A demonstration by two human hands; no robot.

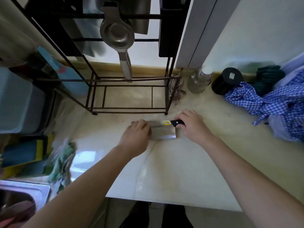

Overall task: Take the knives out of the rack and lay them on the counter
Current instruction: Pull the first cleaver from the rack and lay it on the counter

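Note:
A broad steel cleaver (162, 131) with a black handle and a yellow sticker lies flat on the pale counter (172, 170), just in front of the black wire rack (128, 94). My right hand (192, 125) is closed around the cleaver's handle. My left hand (137, 137) rests on the blade's left end and covers it. In the rack's upper part, dark flat blades (141, 15) hang behind a steel squeezer (117, 35); what they are is blurred.
A steel jar (199, 80) and a black canister (226, 80) stand right of the rack. A blue checked cloth (271, 102) lies at the far right. Storage boxes (18, 102), sponges (24, 155) and a sink (19, 195) fill the left.

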